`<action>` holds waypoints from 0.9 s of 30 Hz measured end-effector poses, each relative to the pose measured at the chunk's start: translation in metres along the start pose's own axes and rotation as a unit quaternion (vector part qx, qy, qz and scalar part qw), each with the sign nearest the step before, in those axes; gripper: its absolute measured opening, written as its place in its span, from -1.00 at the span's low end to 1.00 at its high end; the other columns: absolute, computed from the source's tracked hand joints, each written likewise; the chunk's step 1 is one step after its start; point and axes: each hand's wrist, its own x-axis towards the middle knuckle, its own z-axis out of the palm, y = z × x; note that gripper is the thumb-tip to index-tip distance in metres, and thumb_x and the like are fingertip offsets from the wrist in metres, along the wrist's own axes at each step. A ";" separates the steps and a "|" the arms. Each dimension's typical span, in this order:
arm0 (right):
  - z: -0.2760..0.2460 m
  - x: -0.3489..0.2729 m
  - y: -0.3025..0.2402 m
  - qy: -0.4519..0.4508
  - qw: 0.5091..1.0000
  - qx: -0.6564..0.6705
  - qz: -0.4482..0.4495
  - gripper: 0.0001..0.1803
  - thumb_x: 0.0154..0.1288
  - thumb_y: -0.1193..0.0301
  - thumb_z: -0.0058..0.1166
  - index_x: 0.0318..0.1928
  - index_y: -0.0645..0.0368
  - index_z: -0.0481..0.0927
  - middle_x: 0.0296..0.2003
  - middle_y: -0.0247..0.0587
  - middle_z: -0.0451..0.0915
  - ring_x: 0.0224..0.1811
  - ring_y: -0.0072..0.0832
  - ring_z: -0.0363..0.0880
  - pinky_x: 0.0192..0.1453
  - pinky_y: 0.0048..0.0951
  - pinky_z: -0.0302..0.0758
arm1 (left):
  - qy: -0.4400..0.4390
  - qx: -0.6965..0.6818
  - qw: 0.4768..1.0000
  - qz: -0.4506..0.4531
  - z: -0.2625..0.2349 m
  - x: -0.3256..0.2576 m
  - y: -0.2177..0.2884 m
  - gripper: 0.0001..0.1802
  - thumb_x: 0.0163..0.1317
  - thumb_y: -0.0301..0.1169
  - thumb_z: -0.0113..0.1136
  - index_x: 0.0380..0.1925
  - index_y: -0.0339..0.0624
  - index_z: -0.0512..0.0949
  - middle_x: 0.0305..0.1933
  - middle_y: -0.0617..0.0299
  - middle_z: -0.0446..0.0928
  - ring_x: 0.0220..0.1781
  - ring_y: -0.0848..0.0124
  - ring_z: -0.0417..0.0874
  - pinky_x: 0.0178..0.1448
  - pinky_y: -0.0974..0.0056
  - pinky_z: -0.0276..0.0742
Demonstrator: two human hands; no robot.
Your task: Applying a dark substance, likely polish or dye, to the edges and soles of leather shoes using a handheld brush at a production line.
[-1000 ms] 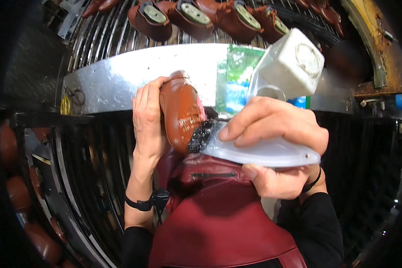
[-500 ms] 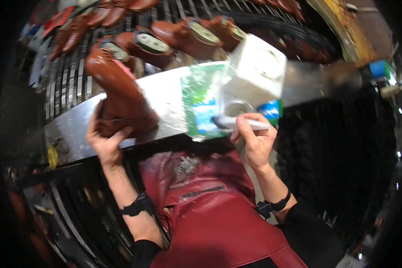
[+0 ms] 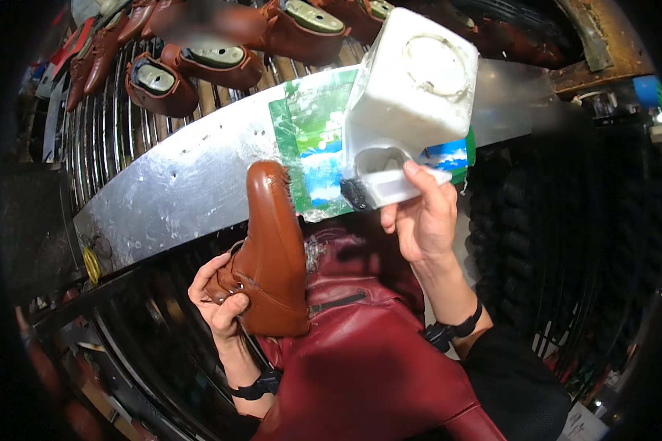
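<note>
My left hand (image 3: pixel 221 305) grips a brown leather ankle boot (image 3: pixel 272 235) by its upper near the laces. The boot is tipped on its side, toe pointing away from me, at the bench's near edge and over my lap. Between the fingers and thumb of my right hand (image 3: pixel 430 220) is a brush with a flat white handle (image 3: pixel 397 192). Its dark bristles (image 3: pixel 354 193) are at the left, beside the opening of a cut white plastic container (image 3: pixel 423 81). I cannot tell whether they touch it. Beneath the container lies a green and blue printed plastic sheet (image 3: pixel 290 117).
A curved metal bench top (image 3: pixel 191 169) spans the front. Beyond it, several brown shoes (image 3: pixel 224 62) stand on a slatted rack (image 3: pixel 95 147). A yellow coil (image 3: pixel 91 264) hangs at the bench's left edge. A red apron (image 3: pixel 375 353) covers my lap.
The boot has come off the bench's left part toward me and to the right, turning on its side. My right hand still holds the brush by the container, its bristles slightly closer to the opening.
</note>
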 end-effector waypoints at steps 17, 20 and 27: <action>0.026 -0.086 0.020 -0.375 0.884 -0.221 -0.171 -0.86 0.17 0.62 0.33 -0.27 0.47 0.69 -0.28 0.15 0.76 -0.27 -0.25 0.79 -0.16 -0.34 0.70 | -0.039 -0.089 0.995 0.000 -0.005 0.021 0.021 -0.40 0.31 -0.32 0.33 0.24 -0.55 0.51 0.11 -0.14 0.69 0.09 0.13 0.79 0.26 0.07 0.70; 0.026 -0.097 0.010 -0.435 0.855 -0.244 -0.140 -0.79 0.13 0.59 0.39 -0.25 0.47 0.70 -0.29 0.14 0.76 -0.26 -0.25 0.80 -0.15 -0.32 0.72 | -0.025 -0.102 0.994 0.006 -0.006 0.027 0.021 -0.46 0.36 -0.36 0.29 0.23 -0.52 0.52 0.09 -0.10 0.70 0.07 0.15 0.79 0.23 0.10 0.71; 0.050 -0.082 0.001 -0.368 0.889 -0.268 -0.048 -0.85 0.30 0.56 0.28 -0.21 0.46 0.69 -0.25 0.01 0.76 -0.29 -0.51 0.69 -0.18 -0.47 0.60 | 0.003 -0.117 0.993 0.005 0.002 0.025 0.033 -0.66 0.47 -0.40 0.16 0.12 -0.42 0.58 -0.11 0.09 0.74 -0.18 0.39 0.79 -0.03 0.31 0.73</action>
